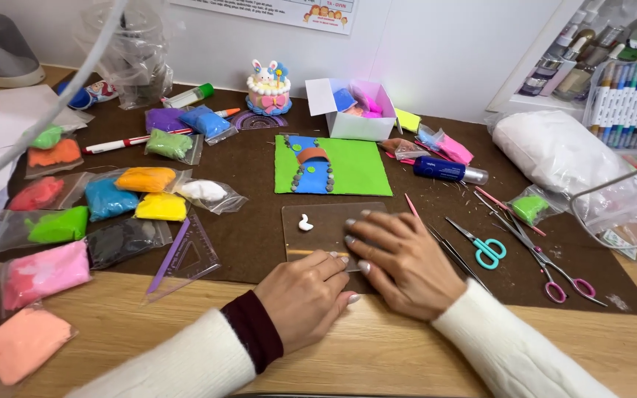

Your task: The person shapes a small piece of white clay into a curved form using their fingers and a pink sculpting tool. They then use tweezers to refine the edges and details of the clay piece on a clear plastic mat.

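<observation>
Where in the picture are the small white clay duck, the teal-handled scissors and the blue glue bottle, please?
small white clay duck [304, 222], head view, on the middle of its body.
teal-handled scissors [489, 252], head view, on the teal handle loops.
blue glue bottle [440, 169], head view, on the blue barrel.

A pale wooden counter [377, 354] carries a dark brown mat [252, 236]; on the mat lie bags of coloured clay [112, 197], a green square board [355, 166], a brown board [326, 221], scissors [484, 249], a white box [355, 110].
</observation>
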